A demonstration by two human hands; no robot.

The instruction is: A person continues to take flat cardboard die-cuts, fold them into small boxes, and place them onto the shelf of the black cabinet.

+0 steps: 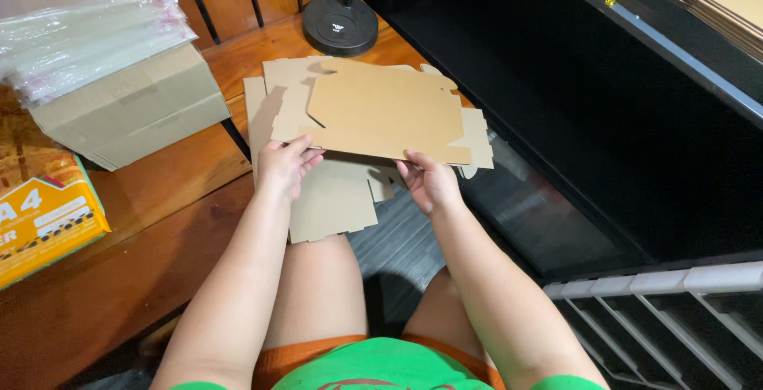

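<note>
A flat brown cardboard box blank (385, 112) is held level above my knees. My left hand (286, 166) grips its near left edge, thumb on top. At the near right edge my right hand (429, 182) holds it with fingers curled under. Beneath it lie more flat cardboard blanks (330, 199), overlapping and spread toward the wooden bench (159, 223). My bare legs and orange shorts show below.
A closed cardboard carton (135, 108) topped with clear plastic bags (79, 21) stands on the bench at left, beside an orange-and-green paper pack (44, 219). A black round stand base (340, 25) sits behind. A black cabinet (604, 120) fills the right; a white rack (675, 287) is lower right.
</note>
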